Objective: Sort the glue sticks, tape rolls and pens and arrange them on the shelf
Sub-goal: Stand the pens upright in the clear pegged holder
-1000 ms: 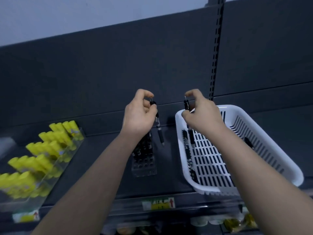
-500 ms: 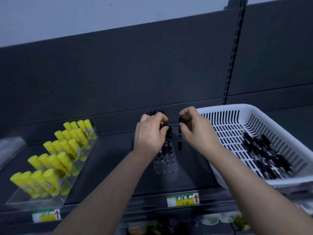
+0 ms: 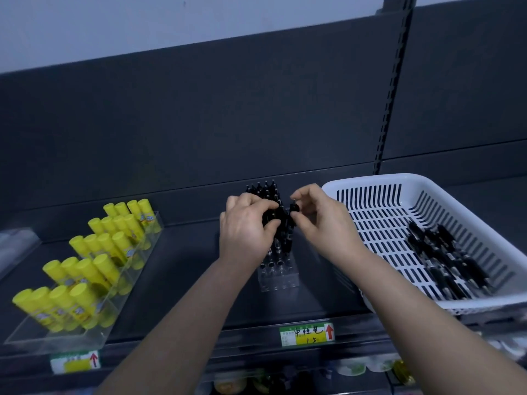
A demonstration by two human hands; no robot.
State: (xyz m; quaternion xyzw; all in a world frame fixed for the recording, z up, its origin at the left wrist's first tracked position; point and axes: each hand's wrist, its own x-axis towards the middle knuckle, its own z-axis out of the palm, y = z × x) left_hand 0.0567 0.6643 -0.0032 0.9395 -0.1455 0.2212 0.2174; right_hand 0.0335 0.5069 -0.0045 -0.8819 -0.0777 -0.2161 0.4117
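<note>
A clear pen holder point(image 3: 278, 276) stands mid-shelf with several black pens point(image 3: 263, 189) upright in its back rows. My left hand point(image 3: 246, 229) pinches a black pen point(image 3: 271, 220) over the holder. My right hand point(image 3: 322, 223) pinches another black pen point(image 3: 291, 223) upright at the holder's right side, its tip down among the holes. A white slotted basket point(image 3: 370, 183) on the right holds several more black pens point(image 3: 447, 263). Yellow glue sticks point(image 3: 94, 252) stand in rows in a clear tray point(image 3: 57, 334) on the left.
The dark shelf back panel point(image 3: 199, 124) rises behind everything. Price labels point(image 3: 306, 332) sit on the shelf's front edge. A clear container point(image 3: 14, 246) shows at the far left. Goods on a lower shelf point(image 3: 350, 366) peek out below.
Both hands came down from chest height with their pens to the holder. The view swung right and down, so the basket's pens and the glue sticks now show more fully.
</note>
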